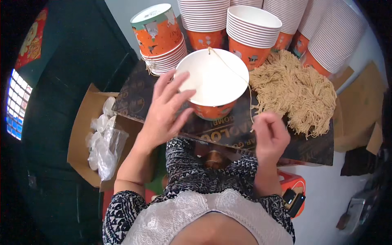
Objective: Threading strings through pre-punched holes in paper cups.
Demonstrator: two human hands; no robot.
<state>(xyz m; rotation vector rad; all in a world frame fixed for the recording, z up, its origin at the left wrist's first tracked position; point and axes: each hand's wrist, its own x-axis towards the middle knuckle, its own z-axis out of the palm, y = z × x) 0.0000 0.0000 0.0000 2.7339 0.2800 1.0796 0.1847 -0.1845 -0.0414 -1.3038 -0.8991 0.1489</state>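
An orange paper bucket (214,109) with a white inside stands upright on the dark tabletop in front of me. A thin tan cord (250,92) is attached at a hole in its far rim, crosses the opening and hangs over the right side. My right hand (271,134), right of the bucket, pinches the cord's lower end between thumb and forefinger. At the bucket's left rim, my left hand (165,108) is open with its fingers apart; whether the fingertips touch the rim, I cannot tell. A large heap of tan cords (294,92) lies beside the bucket on the right.
Tall stacks of nested paper buckets (204,16) line the back of the table (134,94). An upside-down bucket (159,36) tops a shorter stack at back left. Below left is a cardboard box (81,139) of clear plastic bags (104,151); an orange stool (300,183) stands below right.
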